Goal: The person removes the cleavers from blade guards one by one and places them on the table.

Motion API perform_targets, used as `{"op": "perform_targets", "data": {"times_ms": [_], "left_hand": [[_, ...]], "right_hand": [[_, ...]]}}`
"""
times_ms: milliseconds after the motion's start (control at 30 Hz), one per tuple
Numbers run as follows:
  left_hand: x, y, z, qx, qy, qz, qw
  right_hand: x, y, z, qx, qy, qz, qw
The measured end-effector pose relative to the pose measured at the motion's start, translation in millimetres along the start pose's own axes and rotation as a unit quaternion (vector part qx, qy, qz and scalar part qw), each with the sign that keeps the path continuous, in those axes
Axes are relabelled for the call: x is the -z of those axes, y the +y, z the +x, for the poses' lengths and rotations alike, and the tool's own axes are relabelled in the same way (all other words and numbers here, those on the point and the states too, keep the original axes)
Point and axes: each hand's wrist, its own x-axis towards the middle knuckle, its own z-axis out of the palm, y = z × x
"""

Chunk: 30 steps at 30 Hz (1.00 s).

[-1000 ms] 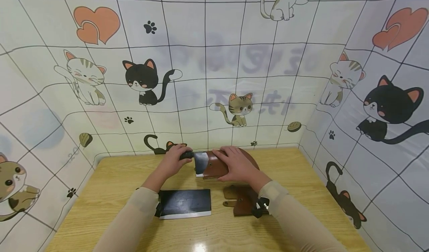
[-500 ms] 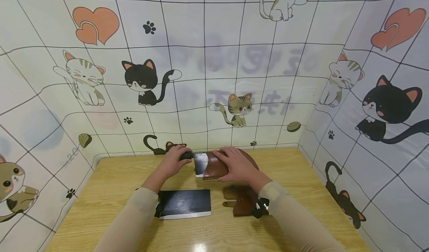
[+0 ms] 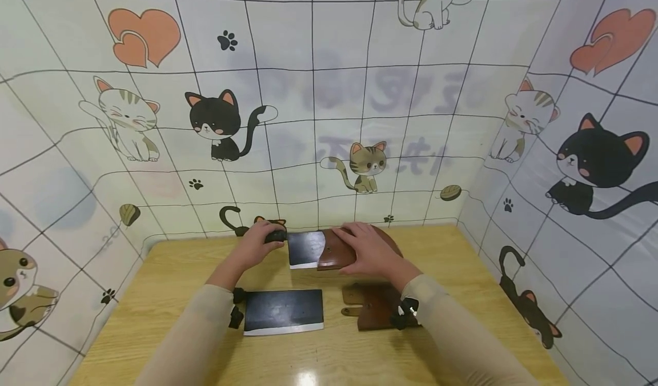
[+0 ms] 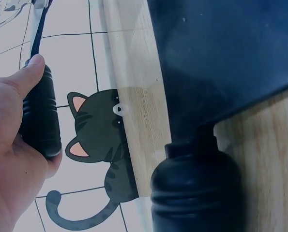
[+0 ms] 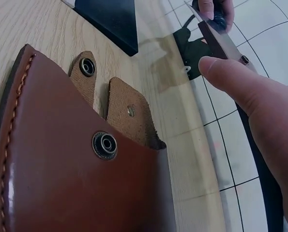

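My left hand (image 3: 252, 245) grips the black ribbed handle (image 4: 41, 113) of a cleaver at the back of the table, thumb along its top. The cleaver's dark blade (image 3: 303, 250) is partly inside a brown leather sheath (image 3: 336, 253), its bright edge facing me. Over the sheath lies my right hand (image 3: 372, 252), holding it with the thumb on the near side. Closer to me, a second cleaver (image 3: 284, 312) rests bare on the table, its handle partly hidden by my left wrist. A second leather sheath (image 5: 76, 164) with open snap straps lies beneath my right forearm.
The wooden table (image 3: 319, 354) meets a cat-patterned sheet (image 3: 319, 106) close behind the sheathed cleaver. The same sheet rises at both sides.
My left hand has drawn the cleaver a little to the left, so more blade shows outside the sheath. The right hand and sheath have shifted slightly right. The second cleaver and sheath stay put.
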Motion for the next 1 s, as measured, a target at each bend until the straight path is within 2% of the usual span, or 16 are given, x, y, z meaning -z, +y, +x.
{"op": "perform_targets", "data": {"times_ms": [167,567,800,1000], "left_hand": [[-0.1,-1.4,-1.0,0.003,-0.017,0.003,0.9998],[-1.3,-2.3,-0.7,-0.013,-0.009,0.005,0.9999],[5.5,-8.7,-3.7,-0.007,-0.003,0.010,0.9999],[9.4,-11.3,-6.8,-0.008,-0.014,0.015,0.9997]], "right_hand": [[0,-1,-1,-0.002,-0.019,0.014,1.000],[2,0,-6,0.011,-0.009,0.017,1.000],[6,7,-11,0.000,-0.006,0.012,1.000],[7,9,-13,0.006,-0.013,0.015,1.000]]}}
